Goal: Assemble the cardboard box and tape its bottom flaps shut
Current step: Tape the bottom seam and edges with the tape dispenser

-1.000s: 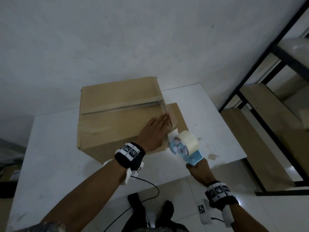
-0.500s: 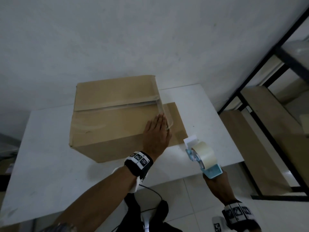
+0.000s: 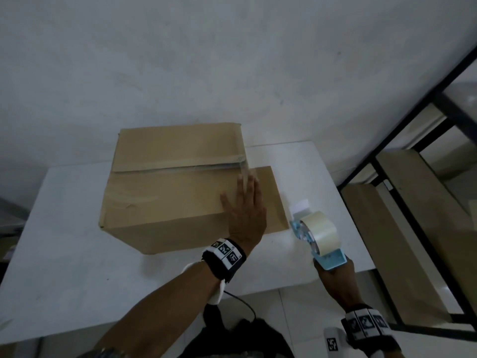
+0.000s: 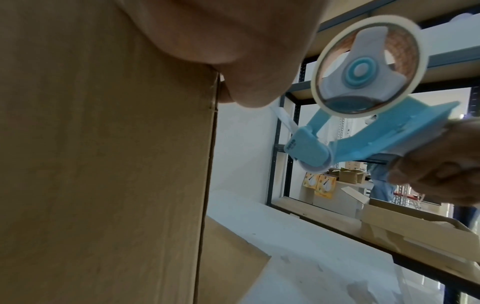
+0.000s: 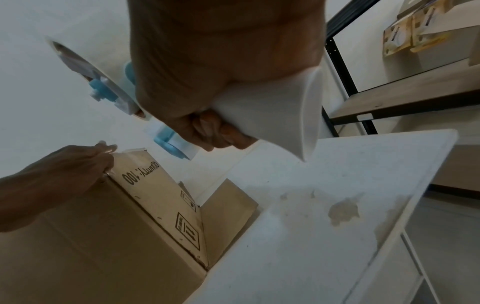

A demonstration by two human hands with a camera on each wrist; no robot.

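A brown cardboard box (image 3: 167, 187) stands upside down on the white table (image 3: 64, 267), its upper flaps closed, with a strip of clear tape (image 3: 180, 167) along the seam and down the right side. My left hand (image 3: 245, 202) lies flat with straight fingers on the box's top right edge (image 5: 78, 162). One lower flap (image 3: 271, 200) lies spread on the table to the right. My right hand (image 3: 333, 277) grips the handle of a light blue tape dispenser (image 3: 317, 233) (image 4: 363, 115), held just off the table's right front, clear of the box.
A black metal shelving rack (image 3: 413, 164) with wooden shelves stands right of the table, holding flat cartons (image 4: 415, 226). A white wall (image 3: 206, 60) is close behind the table. A black cable (image 3: 242, 303) hangs below the table's front edge.
My right hand has pulled the tape dispenser away from the box's right side, toward the right front. My left hand has stayed on the top right edge, sliding slightly.
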